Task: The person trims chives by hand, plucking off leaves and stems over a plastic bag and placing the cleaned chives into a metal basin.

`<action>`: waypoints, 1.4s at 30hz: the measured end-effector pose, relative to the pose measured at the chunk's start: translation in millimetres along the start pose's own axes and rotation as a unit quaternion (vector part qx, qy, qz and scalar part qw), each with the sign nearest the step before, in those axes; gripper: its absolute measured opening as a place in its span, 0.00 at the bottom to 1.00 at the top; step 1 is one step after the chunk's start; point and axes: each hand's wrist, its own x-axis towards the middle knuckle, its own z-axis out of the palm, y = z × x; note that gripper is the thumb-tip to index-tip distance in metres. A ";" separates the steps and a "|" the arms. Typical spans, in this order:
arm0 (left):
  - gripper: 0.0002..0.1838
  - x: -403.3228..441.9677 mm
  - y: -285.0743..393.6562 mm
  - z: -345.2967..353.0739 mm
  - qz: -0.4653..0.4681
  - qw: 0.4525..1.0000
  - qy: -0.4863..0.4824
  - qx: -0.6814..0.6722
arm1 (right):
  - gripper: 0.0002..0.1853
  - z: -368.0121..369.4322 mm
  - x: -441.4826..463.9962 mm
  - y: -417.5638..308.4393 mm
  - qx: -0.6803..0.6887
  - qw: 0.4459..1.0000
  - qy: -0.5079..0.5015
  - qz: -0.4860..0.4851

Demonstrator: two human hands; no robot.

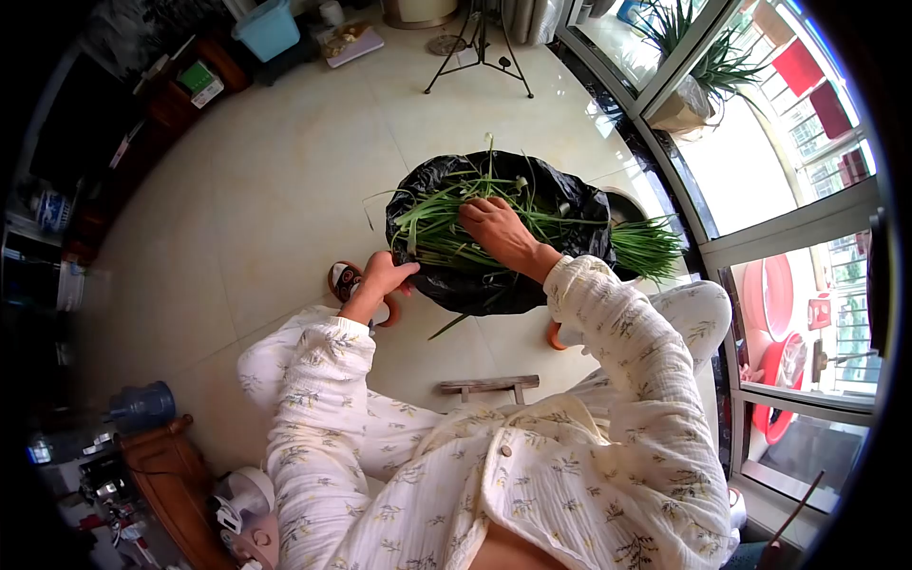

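The head-worn camera looked from above the wearer's own torso, facing forward and steeply down, so that the white floral jacket (551,475) lay nearest and filled the near edge of the view. The black plastic bag (489,292) lay close to the centre at middle range, seen from above, with the left hand (382,275) and right hand (501,233) within the field. The tiled floor (285,209) receded to the far side, where the frame cut off the top of a metal stand (482,43). Wide-angle curvature bowed the glazed doors (798,228) at right and the wooden cabinet (171,103) at left toward dark, rounded corners.
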 end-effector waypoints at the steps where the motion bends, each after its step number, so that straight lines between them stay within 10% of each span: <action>1: 0.12 -4.1 4.1 -5.2 0.008 1.000 -0.014 -0.017 | 0.11 -2.0 2.4 7.6 -0.009 1.000 -0.017 0.020; 13: 0.10 -21.0 21.5 -18.4 0.022 0.999 -0.035 0.025 | 0.09 -18.5 -9.6 -35.0 0.065 0.994 -0.054 -0.074; 18: 0.10 -27.9 24.0 -31.2 0.040 0.997 -0.054 0.038 | 0.35 -12.9 -25.7 -22.0 -0.052 0.987 -0.137 0.061; 28: 0.10 -34.2 28.9 -36.6 0.047 0.991 -0.056 0.111 | 0.47 -12.1 -42.8 8.0 0.072 0.989 -0.109 0.070; 39: 0.10 -39.9 42.7 -34.4 0.070 0.988 -0.041 0.134 | 0.48 -4.3 -19.4 -24.4 -0.014 0.969 -0.149 0.197; 42: 0.10 -41.9 44.1 -36.0 0.064 0.985 -0.036 0.155 | 0.31 15.3 -25.0 -3.7 -0.074 0.967 -0.118 0.214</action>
